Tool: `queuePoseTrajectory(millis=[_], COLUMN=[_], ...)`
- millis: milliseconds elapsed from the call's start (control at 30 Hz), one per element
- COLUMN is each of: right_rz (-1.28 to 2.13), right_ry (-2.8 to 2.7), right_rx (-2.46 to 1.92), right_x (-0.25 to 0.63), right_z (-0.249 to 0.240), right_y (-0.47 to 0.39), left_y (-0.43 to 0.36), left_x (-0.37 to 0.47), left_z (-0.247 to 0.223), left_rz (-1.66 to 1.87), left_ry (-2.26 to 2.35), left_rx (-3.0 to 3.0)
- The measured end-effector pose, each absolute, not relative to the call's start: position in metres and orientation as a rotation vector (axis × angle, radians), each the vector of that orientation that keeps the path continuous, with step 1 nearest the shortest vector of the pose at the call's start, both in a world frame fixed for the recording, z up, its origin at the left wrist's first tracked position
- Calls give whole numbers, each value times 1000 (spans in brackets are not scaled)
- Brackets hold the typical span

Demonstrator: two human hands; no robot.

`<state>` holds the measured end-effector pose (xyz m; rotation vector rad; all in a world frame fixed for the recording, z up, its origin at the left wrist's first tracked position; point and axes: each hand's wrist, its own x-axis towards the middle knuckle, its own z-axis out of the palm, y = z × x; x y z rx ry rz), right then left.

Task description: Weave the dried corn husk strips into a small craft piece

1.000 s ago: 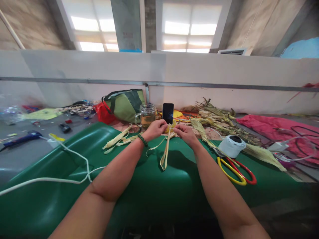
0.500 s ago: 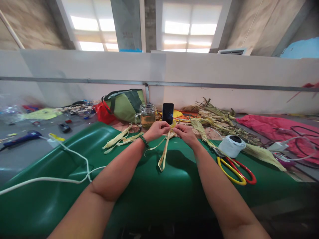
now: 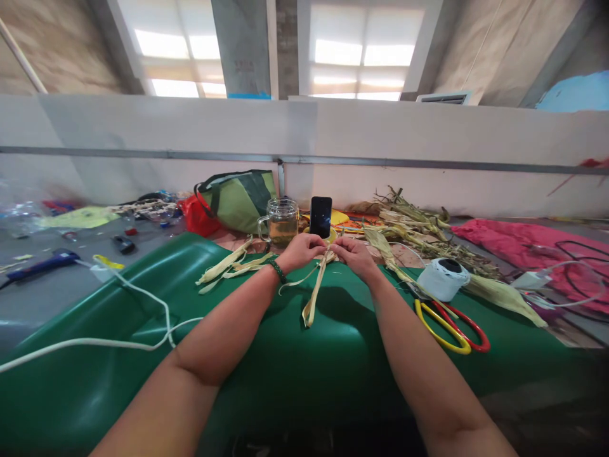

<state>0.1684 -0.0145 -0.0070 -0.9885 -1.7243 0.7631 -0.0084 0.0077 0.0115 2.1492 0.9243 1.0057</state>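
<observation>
My left hand [image 3: 304, 251] and my right hand [image 3: 353, 254] meet over the far part of the green mat [image 3: 304, 374]. Both are closed in a pinch on the upper end of a pale corn husk strip [image 3: 314, 295], which hangs down toward me. A thinner strand [image 3: 297, 283] curves off to the left below my left hand. The fingertips partly hide the pinched spot. Just behind them a dark phone [image 3: 320, 217] stands upright. Other loose husks [image 3: 224, 261] lie left of my left hand.
A glass mug [image 3: 282, 223] of amber liquid stands behind my left hand. To the right are scissors [image 3: 451, 327] with yellow and red handles, a white thread spool [image 3: 442, 280] and a dried husk heap [image 3: 413, 222]. A white cable [image 3: 95, 343] crosses the mat's left side.
Both hands stay almost in place, still pinching the husk. The hanging husk strip looks narrower, its lower end nearly unmoved, and the thin strand has shifted slightly.
</observation>
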Motion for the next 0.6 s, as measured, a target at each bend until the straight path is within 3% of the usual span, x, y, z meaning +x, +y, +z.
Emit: queuePoseTrajectory(millis=[600], right_rz=[725], right_ry=[-1708], right_rx=[-1016], right_x=[168], right_z=[-8], right_y=[-14], left_y=[7], left_x=[-9], left_z=[13], left_rz=[958], left_ry=[947], left_rx=[2058])
